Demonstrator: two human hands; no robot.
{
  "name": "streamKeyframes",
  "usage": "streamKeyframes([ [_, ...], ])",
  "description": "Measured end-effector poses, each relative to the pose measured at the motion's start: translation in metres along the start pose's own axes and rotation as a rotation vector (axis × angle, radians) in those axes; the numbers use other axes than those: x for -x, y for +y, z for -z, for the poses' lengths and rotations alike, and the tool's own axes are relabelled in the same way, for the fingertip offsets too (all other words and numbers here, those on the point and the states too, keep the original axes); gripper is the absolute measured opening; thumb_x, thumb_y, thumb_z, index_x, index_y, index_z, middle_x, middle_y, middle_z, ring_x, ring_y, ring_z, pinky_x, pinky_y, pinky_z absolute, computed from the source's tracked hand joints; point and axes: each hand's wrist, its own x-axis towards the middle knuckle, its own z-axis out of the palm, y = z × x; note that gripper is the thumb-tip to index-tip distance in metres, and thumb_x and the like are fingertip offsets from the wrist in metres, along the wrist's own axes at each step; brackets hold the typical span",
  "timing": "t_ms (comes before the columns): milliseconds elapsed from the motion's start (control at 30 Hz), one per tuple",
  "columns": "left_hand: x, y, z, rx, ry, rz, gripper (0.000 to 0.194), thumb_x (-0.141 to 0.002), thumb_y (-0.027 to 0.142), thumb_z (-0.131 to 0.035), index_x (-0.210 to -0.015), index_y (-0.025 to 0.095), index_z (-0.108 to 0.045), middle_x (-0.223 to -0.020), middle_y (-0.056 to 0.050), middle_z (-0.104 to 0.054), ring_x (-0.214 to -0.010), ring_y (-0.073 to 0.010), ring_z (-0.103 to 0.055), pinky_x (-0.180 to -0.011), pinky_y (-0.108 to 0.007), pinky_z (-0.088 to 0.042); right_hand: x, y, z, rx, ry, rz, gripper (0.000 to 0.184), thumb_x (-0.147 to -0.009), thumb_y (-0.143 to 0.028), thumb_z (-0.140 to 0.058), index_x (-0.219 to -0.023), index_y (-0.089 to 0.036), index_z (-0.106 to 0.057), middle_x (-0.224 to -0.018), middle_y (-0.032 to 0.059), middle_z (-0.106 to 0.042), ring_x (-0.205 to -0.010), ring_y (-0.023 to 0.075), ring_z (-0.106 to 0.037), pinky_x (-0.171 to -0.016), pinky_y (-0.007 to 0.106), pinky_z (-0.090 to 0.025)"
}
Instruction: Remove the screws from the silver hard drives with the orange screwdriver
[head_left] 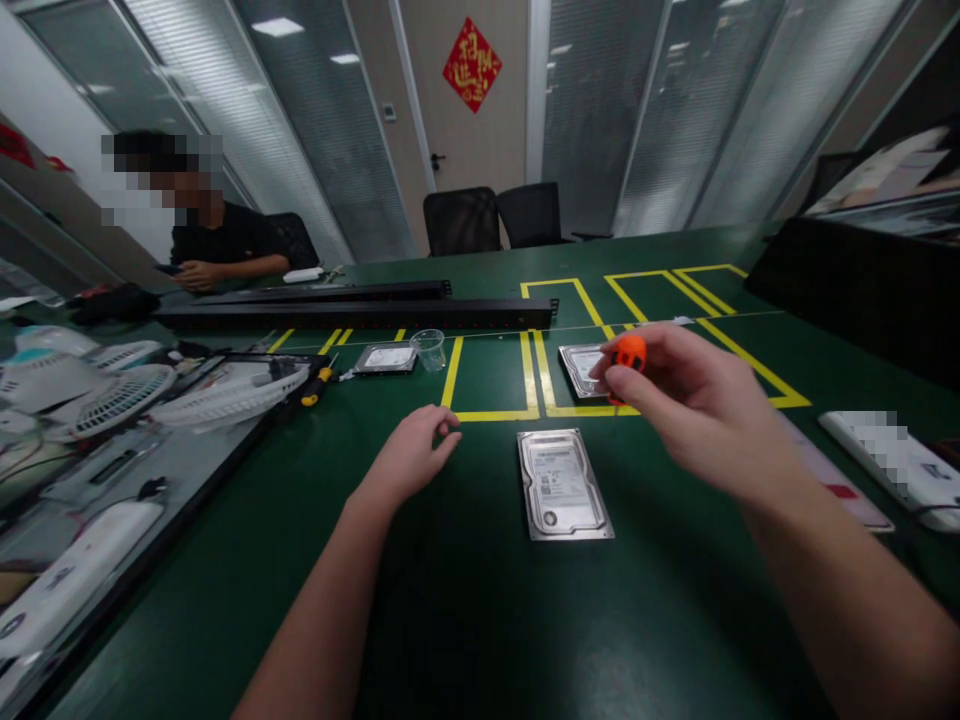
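Observation:
My right hand is raised above the green table, fingers closed round an orange-handled tool whose lower part is hidden. Beneath and behind it lies a silver hard drive inside a yellow taped box. A second hard drive lies label-up in front of me, between my hands. My left hand rests on the table left of that drive, fingers loosely curled, holding nothing. A third drive lies farther left, beside a small clear plastic cup.
Long black rack strips lie across the table's far side. A yellow-handled screwdriver sits near white fan grilles on the left. A person in black sits at the far left. A white device lies at right. Black chairs stand behind.

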Motion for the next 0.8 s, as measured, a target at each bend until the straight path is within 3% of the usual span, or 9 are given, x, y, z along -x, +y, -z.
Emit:
streamKeyframes([
  [100, 0.000, -0.006, 0.001, -0.082, -0.063, 0.060, 0.011, -0.096, 0.029, -0.065, -0.100, 0.020, -0.072, -0.099, -0.006, -0.067, -0.091, -0.0236, -0.064, -0.079, -0.035, -0.048, 0.024, 0.039, -0.001, 0.350, 0.208, 0.097, 0.021, -0.100, -0.033, -0.067, -0.117, -0.021, -0.064, -0.101, 0.0079, -0.070, -0.086, 0.0227, -0.068, -0.073, 0.037, -0.054],
  [200, -0.001, -0.005, -0.005, -0.133, -0.110, 0.102, 0.011, -0.095, 0.029, -0.069, -0.098, 0.020, -0.074, -0.102, -0.007, -0.069, -0.094, -0.0252, -0.066, -0.081, -0.036, -0.049, 0.048, 0.075, -0.005, 0.538, 0.220, 0.278, 0.019, -0.100, -0.027, -0.066, -0.117, -0.018, -0.062, -0.096, 0.0094, -0.069, -0.081, 0.0234, -0.067, -0.071, 0.037, -0.053],
  [300, -0.002, -0.002, -0.011, -0.160, -0.118, 0.130, 0.009, -0.094, 0.028, -0.071, -0.097, 0.021, -0.075, -0.102, -0.007, -0.071, -0.095, -0.0257, -0.067, -0.080, -0.036, -0.049, 0.059, 0.095, -0.008, 0.594, 0.208, 0.290, 0.020, -0.100, -0.026, -0.066, -0.118, -0.018, -0.061, -0.097, 0.0101, -0.070, -0.082, 0.0247, -0.067, -0.072, 0.038, -0.054],
  [500, -0.004, -0.004, -0.017, -0.160, -0.110, 0.163, 0.010, -0.097, 0.021, -0.066, -0.092, 0.020, -0.075, -0.099, -0.007, -0.072, -0.093, -0.0254, -0.067, -0.082, -0.036, -0.050, 0.057, 0.095, -0.014, 0.545, 0.183, 0.273, 0.021, -0.101, -0.025, -0.063, -0.121, -0.019, -0.059, -0.104, 0.0120, -0.071, -0.090, 0.0268, -0.069, -0.080, 0.040, -0.056],
  [667, -0.004, -0.008, -0.017, -0.210, -0.122, 0.060, 0.013, -0.099, 0.019, -0.061, -0.091, 0.019, -0.072, -0.099, -0.009, -0.071, -0.098, -0.0271, -0.065, -0.089, -0.040, -0.050, 0.057, 0.094, -0.014, 0.519, 0.158, 0.271, 0.019, -0.102, -0.026, -0.062, -0.120, -0.019, -0.059, -0.104, 0.0127, -0.072, -0.091, 0.0276, -0.068, -0.082, 0.041, -0.055],
  [800, -0.003, 0.015, -0.012, -0.155, -0.093, -0.041, 0.015, -0.103, 0.021, -0.056, -0.097, 0.018, -0.069, -0.102, -0.009, -0.069, -0.099, -0.0269, -0.062, -0.089, -0.041, -0.050, 0.056, 0.096, -0.012, 0.516, 0.151, 0.195, 0.019, -0.104, -0.029, -0.059, -0.121, -0.019, -0.059, -0.108, 0.0139, -0.072, -0.094, 0.0291, -0.069, -0.084, 0.043, -0.056],
])
